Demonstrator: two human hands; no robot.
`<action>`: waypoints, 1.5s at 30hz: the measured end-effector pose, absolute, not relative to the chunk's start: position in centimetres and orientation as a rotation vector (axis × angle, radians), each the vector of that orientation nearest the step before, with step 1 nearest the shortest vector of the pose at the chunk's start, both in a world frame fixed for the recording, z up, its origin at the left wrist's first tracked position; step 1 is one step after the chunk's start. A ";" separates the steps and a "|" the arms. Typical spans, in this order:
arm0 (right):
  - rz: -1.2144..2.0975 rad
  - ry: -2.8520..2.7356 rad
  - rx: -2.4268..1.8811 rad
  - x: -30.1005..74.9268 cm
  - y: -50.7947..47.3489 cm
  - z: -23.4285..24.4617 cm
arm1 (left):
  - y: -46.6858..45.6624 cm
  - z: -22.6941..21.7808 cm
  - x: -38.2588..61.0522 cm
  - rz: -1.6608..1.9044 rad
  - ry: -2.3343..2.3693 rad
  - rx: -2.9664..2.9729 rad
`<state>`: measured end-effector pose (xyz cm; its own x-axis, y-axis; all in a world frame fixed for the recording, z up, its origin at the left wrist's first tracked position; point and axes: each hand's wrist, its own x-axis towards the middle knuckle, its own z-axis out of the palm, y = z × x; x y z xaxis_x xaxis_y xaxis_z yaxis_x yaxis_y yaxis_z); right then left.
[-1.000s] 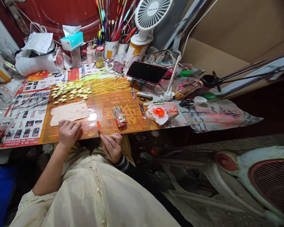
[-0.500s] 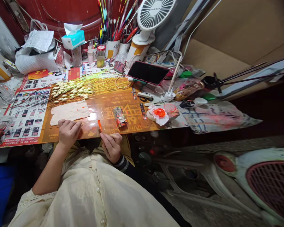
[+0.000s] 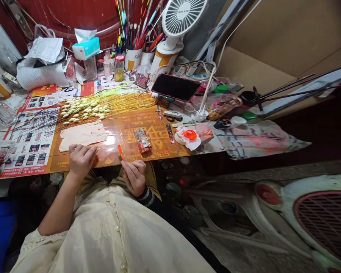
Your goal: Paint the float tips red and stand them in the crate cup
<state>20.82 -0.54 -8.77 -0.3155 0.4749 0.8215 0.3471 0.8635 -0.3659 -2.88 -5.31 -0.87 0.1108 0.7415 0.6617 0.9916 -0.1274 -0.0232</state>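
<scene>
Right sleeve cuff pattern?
Cuff: dark with pale stripes, best in the head view.

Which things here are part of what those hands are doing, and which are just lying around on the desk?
Part of the work: right hand pinching an orange stick; left hand; pale cloth; cream-tipped yellow rods.

Just lying about: phone; desk fan; tissue box.

A small orange stick (image 3: 120, 151) stands tilted, pinched in the right hand (image 3: 134, 177) near the bench's front edge; the left hand (image 3: 82, 161) rests just below an orange-flecked pale cloth (image 3: 82, 135).
</scene>
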 end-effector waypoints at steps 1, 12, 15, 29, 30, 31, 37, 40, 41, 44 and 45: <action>0.149 -1.931 -0.599 20.8 -0.6 -8.7 | -5.3 -0.9 -2.9 -0.713 -1.690 -1.930; 0.155 -1.996 -0.555 19.5 -1.4 -8.0 | -5.5 -1.1 -2.8 -0.677 -1.733 -1.937; 0.147 -1.998 -0.580 19.4 -1.5 -8.1 | -5.6 -1.1 -2.8 -0.676 -1.733 -1.939; 0.149 -2.002 -0.591 19.5 -1.5 -8.6 | -5.6 -1.2 -2.9 -0.700 -1.735 -1.936; 0.150 -2.003 -0.588 19.5 -1.5 -8.7 | -5.6 -1.3 -2.9 -0.702 -1.739 -1.937; 0.150 -2.005 -0.584 19.6 -1.5 -8.7 | -5.6 -1.3 -2.9 -0.703 -1.741 -1.936; 0.141 -2.005 -0.497 19.3 -1.7 -8.9 | -5.6 -1.3 -2.9 -0.693 -1.741 -1.935; 0.142 -2.024 -0.469 18.7 -1.9 -9.1 | -5.7 -1.3 -2.8 -0.702 -1.768 -1.931; 0.140 -2.034 -0.476 18.6 -1.9 -9.2 | -5.7 -1.4 -2.8 -0.705 -1.776 -1.930; 0.136 -2.055 -0.511 18.3 -2.0 -9.5 | -5.7 -1.5 -2.7 -0.703 -1.789 -1.931; 0.136 -2.060 -0.520 18.2 -2.0 -9.5 | -5.7 -1.5 -2.7 -0.703 -1.789 -1.934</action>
